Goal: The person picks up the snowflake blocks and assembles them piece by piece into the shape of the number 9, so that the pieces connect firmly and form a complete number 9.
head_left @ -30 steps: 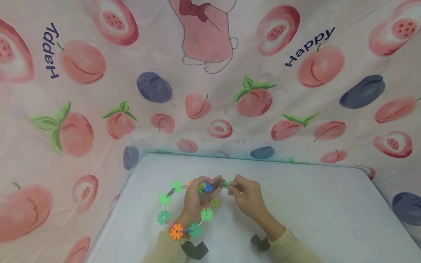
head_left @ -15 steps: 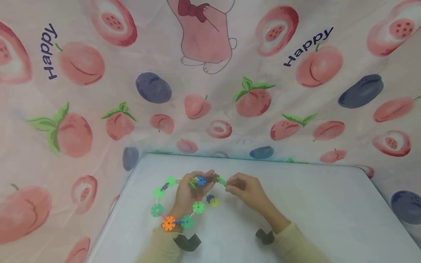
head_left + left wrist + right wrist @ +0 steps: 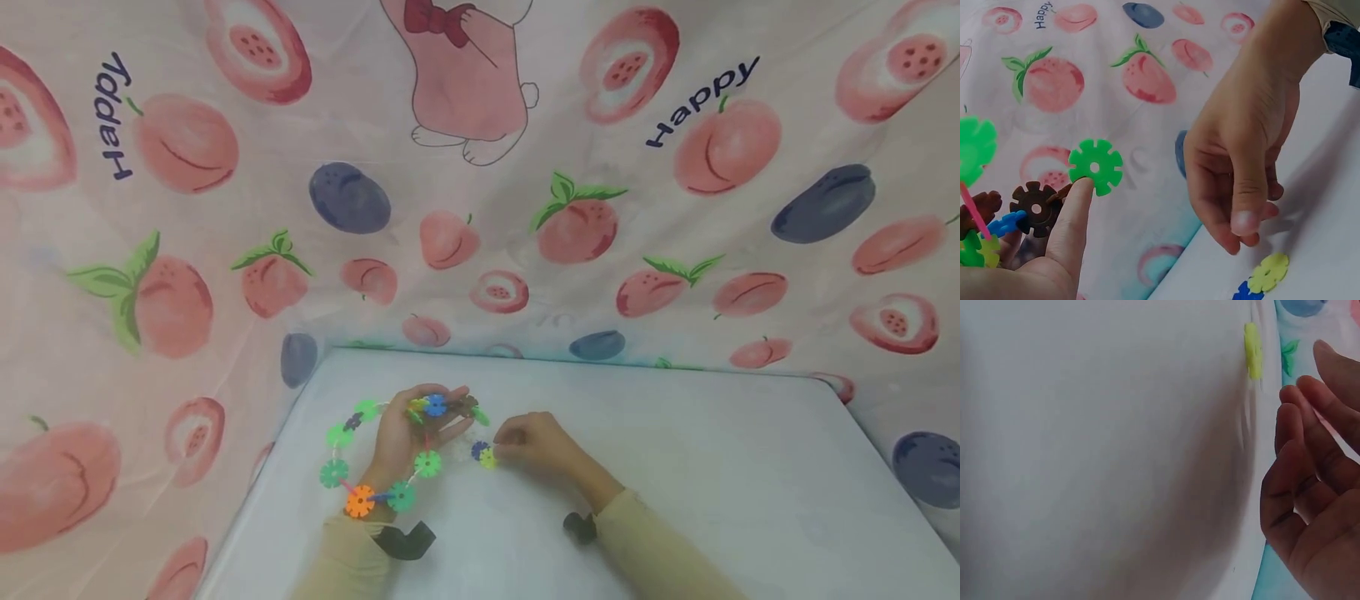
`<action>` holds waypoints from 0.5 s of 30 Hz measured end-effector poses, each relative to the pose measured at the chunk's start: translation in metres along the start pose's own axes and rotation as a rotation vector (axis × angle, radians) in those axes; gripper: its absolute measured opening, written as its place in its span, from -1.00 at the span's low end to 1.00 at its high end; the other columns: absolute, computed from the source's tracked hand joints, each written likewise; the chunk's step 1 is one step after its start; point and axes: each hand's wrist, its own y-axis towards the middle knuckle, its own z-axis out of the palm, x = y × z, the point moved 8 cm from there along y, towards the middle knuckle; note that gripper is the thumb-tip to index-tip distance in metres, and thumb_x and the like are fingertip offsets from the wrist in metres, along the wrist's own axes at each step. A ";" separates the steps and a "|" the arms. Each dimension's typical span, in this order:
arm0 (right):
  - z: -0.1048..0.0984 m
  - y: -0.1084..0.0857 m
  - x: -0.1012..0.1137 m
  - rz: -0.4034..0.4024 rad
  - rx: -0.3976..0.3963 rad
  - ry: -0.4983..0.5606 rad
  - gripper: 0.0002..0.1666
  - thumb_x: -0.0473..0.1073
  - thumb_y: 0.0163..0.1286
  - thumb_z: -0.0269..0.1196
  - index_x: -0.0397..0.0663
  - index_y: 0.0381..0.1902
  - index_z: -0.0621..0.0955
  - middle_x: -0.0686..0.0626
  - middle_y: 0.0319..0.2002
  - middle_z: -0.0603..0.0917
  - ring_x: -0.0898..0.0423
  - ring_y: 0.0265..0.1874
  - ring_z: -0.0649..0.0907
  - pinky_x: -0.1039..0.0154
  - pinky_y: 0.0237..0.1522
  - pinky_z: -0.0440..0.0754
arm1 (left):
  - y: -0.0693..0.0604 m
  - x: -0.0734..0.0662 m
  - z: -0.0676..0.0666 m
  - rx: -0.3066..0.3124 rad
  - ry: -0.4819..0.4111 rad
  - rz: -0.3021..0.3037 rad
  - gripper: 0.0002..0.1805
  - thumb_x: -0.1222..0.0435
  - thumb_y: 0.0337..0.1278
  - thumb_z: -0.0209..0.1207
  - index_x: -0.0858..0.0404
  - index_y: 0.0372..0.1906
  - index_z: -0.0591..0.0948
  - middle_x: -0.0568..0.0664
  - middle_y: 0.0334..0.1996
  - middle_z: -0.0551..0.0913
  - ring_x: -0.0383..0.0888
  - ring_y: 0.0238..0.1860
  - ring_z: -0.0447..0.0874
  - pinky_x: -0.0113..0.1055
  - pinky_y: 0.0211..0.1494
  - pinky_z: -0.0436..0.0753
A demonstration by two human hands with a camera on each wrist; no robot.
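My left hand (image 3: 396, 433) holds a chain of notched plastic snowflake discs, which loops down around the wrist, with an orange disc (image 3: 360, 501) lowest. At the chain's free end, in the left wrist view, a green disc (image 3: 1108, 175) joins a brown disc (image 3: 1027, 212) by the extended fingertip. My right hand (image 3: 543, 443) is apart from the chain, fingers loosely bent, with nothing visible in them. Just beside its fingertips, a yellow disc (image 3: 488, 458) and a dark blue disc (image 3: 478, 449) lie on the table. Only the yellow one shows in the right wrist view.
The white table (image 3: 712, 467) meets a fruit-printed cloth (image 3: 510, 217) at the back and left. Dark bands (image 3: 405, 540) hang at both wrists by the beige sleeves.
My right hand has let go of the green disc at the chain's end and moved down towards the loose discs. The left hand has shifted left with the chain.
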 end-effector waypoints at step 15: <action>0.023 0.009 -0.003 0.112 -0.008 -0.124 -0.77 -0.07 0.15 0.52 0.17 -0.37 0.63 0.18 -0.40 0.64 0.21 -0.35 0.57 0.23 -0.23 0.60 | 0.002 0.006 -0.014 -0.029 -0.086 -0.039 -0.63 0.26 0.55 -0.17 0.33 -0.11 0.64 0.35 0.16 0.64 0.30 0.35 0.51 0.33 0.39 0.41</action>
